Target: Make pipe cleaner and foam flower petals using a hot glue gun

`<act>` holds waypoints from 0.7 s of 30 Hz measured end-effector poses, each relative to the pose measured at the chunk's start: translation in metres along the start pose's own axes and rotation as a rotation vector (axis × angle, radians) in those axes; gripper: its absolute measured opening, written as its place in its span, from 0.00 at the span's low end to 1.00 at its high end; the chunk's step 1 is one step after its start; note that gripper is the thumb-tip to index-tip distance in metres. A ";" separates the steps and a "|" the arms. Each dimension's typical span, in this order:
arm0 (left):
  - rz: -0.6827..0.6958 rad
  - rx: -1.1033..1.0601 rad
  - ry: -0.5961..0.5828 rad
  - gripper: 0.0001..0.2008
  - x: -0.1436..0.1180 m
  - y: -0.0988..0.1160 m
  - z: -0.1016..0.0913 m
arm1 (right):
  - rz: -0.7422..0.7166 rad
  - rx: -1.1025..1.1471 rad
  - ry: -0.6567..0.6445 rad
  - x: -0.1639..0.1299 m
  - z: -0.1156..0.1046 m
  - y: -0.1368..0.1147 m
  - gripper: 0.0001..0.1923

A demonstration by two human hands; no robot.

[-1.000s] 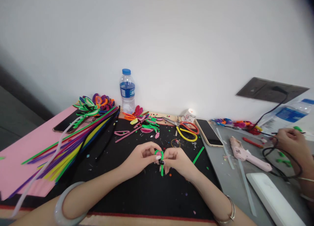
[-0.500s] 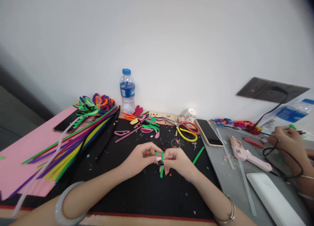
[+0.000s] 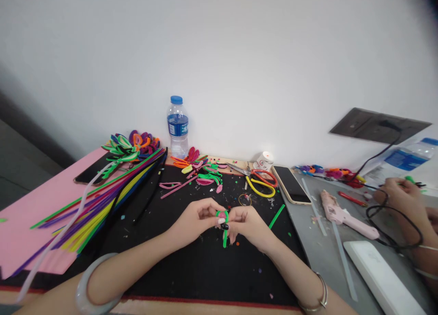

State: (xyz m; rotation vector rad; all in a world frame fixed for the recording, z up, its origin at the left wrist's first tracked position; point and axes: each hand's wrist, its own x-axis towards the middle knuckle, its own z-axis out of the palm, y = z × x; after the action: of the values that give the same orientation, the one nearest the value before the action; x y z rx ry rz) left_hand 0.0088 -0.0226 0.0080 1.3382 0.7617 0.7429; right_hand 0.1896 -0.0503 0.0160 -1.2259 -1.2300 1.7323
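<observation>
Over the middle of the black mat [image 3: 191, 274], my left hand [image 3: 196, 219] and my right hand [image 3: 246, 226] meet, fingertips pinched together. Between them is a green pipe cleaner [image 3: 225, 237], bent into a loop at the top with a pink piece [image 3: 222, 214] inside it; its straight end hangs down below the fingers. Both hands grip this small piece, and the fingers hide part of it. A loose green pipe cleaner [image 3: 276, 216] lies just right of my right hand. Beyond my hands are pink and green shaped pipe-cleaner pieces [image 3: 207, 179].
Scissors [image 3: 262, 187], a phone [image 3: 290, 185] and a paper cup [image 3: 263, 161] lie toward the wall. A water bottle [image 3: 178, 128] stands behind. Bundled pipe cleaners [image 3: 102, 205] cover the left. On the right are a glue gun [image 3: 349, 219], a white case [image 3: 379, 274] and another person's hand [image 3: 404, 196].
My hands stay almost in place, holding the green and pink piece, with only slight finger movement. The other person's hand at the right has shifted slightly.
</observation>
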 end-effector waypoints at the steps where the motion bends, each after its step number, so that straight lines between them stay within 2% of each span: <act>1: 0.004 0.006 0.002 0.10 0.000 0.000 0.000 | 0.011 0.011 -0.003 0.000 0.000 0.000 0.14; 8: 0.006 0.061 0.025 0.10 0.000 0.000 0.000 | 0.057 0.019 -0.014 -0.001 0.002 0.000 0.14; 21: 0.036 0.081 0.068 0.09 0.000 0.001 -0.002 | 0.049 0.144 0.001 0.001 0.003 0.007 0.15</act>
State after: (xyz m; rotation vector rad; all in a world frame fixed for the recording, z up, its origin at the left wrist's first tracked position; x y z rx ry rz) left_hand 0.0076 -0.0212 0.0083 1.4084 0.8309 0.7963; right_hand 0.1870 -0.0529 0.0094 -1.1800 -1.0623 1.8223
